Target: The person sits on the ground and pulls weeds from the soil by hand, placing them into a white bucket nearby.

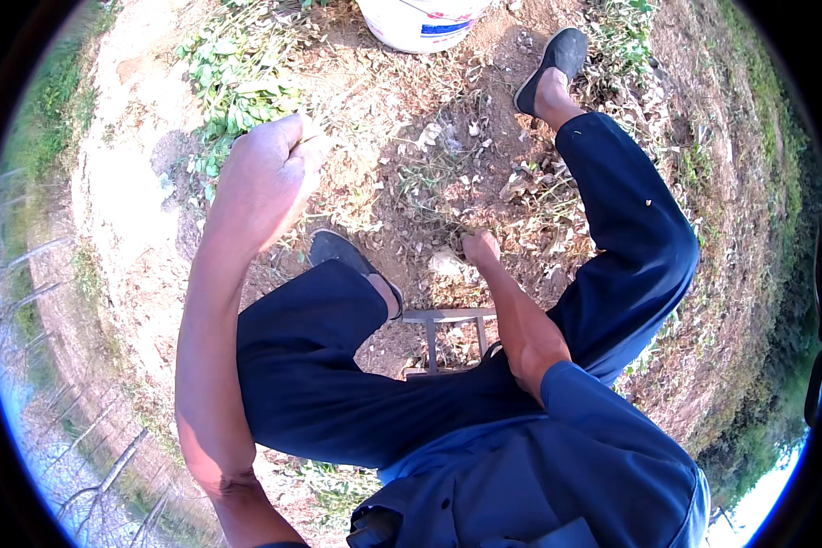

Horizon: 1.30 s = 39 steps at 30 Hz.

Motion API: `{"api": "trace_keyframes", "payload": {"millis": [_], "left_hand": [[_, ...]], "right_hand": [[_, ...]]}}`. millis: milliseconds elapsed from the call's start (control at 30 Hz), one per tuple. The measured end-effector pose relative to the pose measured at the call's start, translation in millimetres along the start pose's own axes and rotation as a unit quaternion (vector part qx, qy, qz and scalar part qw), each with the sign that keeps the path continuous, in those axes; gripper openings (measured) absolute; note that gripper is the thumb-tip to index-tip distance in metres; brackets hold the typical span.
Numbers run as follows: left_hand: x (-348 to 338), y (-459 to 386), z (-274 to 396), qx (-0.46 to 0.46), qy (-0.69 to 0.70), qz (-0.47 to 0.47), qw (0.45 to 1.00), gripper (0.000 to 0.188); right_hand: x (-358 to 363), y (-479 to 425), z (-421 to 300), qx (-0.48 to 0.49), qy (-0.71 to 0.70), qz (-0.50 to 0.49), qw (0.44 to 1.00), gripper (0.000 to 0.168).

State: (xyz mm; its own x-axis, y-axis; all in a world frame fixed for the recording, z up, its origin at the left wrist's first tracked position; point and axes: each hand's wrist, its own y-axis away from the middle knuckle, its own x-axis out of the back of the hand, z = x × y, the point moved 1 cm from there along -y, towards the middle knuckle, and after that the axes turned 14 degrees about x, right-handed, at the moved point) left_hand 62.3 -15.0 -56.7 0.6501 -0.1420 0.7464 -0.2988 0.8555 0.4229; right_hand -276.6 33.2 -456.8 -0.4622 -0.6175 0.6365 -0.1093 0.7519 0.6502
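My left hand (274, 175) is raised on the left, its fingers curled into a fist. Strong sunlight washes out its far edge, so whether anything is inside cannot be seen. Just past it, on the ground, lies a heap of leafy green plants (233, 89). My right hand (481, 248) is low between my legs, close to the soil and its dry plant litter. Its fingers are curled too, and their tips are hidden. Thin greenish stems (438, 178) lie in front of it, and a pale clump (446, 263) is beside it.
A white plastic bucket (425, 27) with printing stands at the top. Below me is a low stool or frame with grey bars (449, 316). My dark shoes (567, 58) rest on soil strewn with dry leaves. Bare-branched trees (109, 472) border the left.
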Motion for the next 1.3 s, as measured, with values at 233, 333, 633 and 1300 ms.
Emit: {"api": "trace_keyframes", "payload": {"millis": [233,333,633,1300], "left_hand": [[-3,-7,0,0.017,0.040,-0.028,0.999,0.024],[-9,-12,-4,-0.041,0.002,0.001,0.999,0.027],[-22,-16,-5,-0.017,-0.066,-0.023,0.997,0.029],[-29,-14,25,-0.085,0.032,-0.122,0.988,0.040]], "right_hand": [[16,-14,19,-0.032,-0.133,-0.014,0.991,0.045],[22,-6,18,-0.046,-0.261,0.003,0.964,0.036],[59,34,-116,0.122,-0.419,-0.040,0.899,0.037],[167,97,-268,0.367,-0.518,-0.077,0.769,0.019]]}}
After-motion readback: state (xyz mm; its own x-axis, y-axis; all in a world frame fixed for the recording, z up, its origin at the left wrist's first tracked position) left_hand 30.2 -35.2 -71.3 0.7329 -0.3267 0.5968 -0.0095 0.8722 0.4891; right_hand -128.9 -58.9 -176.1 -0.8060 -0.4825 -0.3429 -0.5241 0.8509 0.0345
